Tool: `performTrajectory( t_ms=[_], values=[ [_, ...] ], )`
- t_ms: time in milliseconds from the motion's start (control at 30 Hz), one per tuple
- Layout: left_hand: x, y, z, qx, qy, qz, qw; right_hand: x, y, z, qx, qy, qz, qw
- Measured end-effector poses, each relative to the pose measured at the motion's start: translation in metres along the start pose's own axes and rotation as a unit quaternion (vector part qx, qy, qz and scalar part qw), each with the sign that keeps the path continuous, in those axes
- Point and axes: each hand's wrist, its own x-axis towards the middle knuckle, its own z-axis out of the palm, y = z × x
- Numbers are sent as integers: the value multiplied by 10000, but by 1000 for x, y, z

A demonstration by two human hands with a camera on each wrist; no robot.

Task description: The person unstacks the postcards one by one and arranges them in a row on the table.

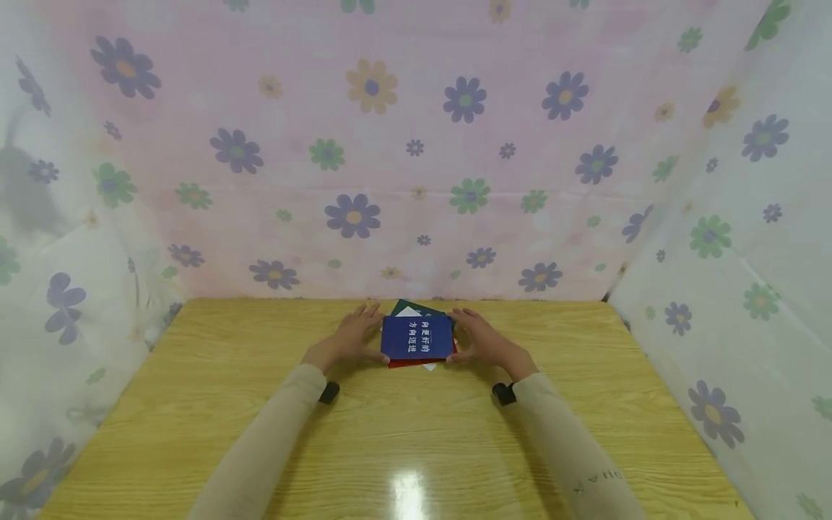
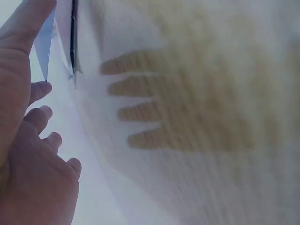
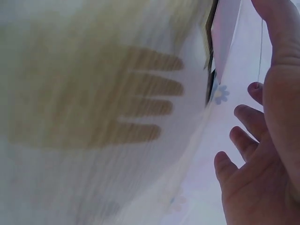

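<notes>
A thin blue booklet [image 1: 398, 338] with white characters on its cover lies level between my hands in the head view. My left hand [image 1: 349, 338] pinches its left edge between thumb and fingertip, and my right hand [image 1: 484, 342] does the same at the right edge. Beneath it, a green booklet [image 1: 404, 305] and a white one [image 1: 408, 312] poke out at the back, a red one [image 1: 404, 364] at the front. In the left wrist view the blue booklet [image 2: 44, 47] is apart from the pile [image 2: 74, 42] under it. The other fingers of both hands are loosely spread.
The wood-grain table [image 1: 403, 426] stretches from the pile towards me. Close behind the pile stands a flower-patterned cloth [image 1: 403, 238], with more such cloth along the left and right table edges. Each wrist carries a small black device [image 1: 504, 394].
</notes>
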Motion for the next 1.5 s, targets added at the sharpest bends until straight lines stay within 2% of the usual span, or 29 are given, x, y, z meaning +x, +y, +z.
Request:
performTrajectory(
  t_ms=[167, 300, 467, 767, 933, 1200, 1500],
  values=[
    [-13, 4, 3, -105, 78, 171, 9998, -14, -8, 3, -39, -7, -116, 9999],
    [-22, 4, 6, -78, 120, 235, 9996, -23, -12, 7, 121, -8, -216, 9997],
    [-36, 9, 10, -177, 112, 215, 9995, -35, -23, 11, 257, -135, -63, 9996],
    [-60, 17, 14, 52, -229, -139, 9996, -47, -33, 25, 258, -432, 36, 9987],
    [-68, 23, 16, 109, -350, -262, 9990, -54, -35, 30, 176, -460, 3, 9988],
    [-84, 38, 22, 43, -368, -234, 9990, -71, -36, 34, -66, -417, -151, 9990],
    [-89, 47, 30, -68, -316, -146, 9994, -87, -36, 35, -331, -529, -133, 9980]
  ],
)
